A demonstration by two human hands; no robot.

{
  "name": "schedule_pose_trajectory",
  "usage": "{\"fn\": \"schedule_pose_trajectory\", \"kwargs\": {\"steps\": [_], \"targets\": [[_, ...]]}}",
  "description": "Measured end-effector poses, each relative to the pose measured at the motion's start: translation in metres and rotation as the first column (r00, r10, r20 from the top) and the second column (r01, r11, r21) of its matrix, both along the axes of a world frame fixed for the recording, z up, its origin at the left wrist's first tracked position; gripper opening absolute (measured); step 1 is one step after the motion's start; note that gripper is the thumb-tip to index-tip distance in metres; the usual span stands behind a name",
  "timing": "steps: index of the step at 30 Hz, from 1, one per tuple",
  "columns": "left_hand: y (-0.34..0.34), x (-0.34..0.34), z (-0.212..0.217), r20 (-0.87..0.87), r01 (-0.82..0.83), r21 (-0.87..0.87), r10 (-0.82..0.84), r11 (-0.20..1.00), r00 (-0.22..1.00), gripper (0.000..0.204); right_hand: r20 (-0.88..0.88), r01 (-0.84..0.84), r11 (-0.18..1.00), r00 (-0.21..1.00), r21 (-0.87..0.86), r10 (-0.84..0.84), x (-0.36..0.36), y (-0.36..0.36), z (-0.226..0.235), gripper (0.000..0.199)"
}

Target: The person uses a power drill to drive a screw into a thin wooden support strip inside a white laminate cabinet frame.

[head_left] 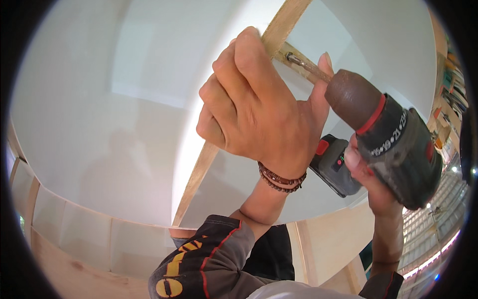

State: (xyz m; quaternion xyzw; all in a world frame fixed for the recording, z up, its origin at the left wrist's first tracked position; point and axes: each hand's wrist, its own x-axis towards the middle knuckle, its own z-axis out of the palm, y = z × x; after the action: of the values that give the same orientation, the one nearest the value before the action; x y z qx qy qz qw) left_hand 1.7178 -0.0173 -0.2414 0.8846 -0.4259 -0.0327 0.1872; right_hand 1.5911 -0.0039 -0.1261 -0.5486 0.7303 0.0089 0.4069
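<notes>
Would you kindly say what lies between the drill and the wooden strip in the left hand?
In the head view, the bit reaches from the drill toward the strip, beside the thumb of the left hand.

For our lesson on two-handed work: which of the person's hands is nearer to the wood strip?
The left. The left hand is on the wood strip, fingers bent over it; the right hand is apart, to its right, holding the drill.
</notes>
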Motion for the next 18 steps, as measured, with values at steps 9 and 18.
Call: {"fn": "schedule_pose_trajectory", "kwargs": {"steps": [9, 18], "targets": [[0.012, -0.009, -0.025, 0.034, 0.032, 0.026, -0.033, 0.999, 0.999, 0.074, 0.127, 0.285, 0.944, 0.943, 0.169, -0.307, 0.001, 0.002, -0.020, 0.023], [0.028, -0.026, -0.052, -0.059, 0.035, 0.055, -0.032, 0.998, 0.998, 0.069, 0.052, 0.276, 0.952, 0.957, 0.134, -0.285, 0.004, 0.007, -0.030, 0.020]]}}
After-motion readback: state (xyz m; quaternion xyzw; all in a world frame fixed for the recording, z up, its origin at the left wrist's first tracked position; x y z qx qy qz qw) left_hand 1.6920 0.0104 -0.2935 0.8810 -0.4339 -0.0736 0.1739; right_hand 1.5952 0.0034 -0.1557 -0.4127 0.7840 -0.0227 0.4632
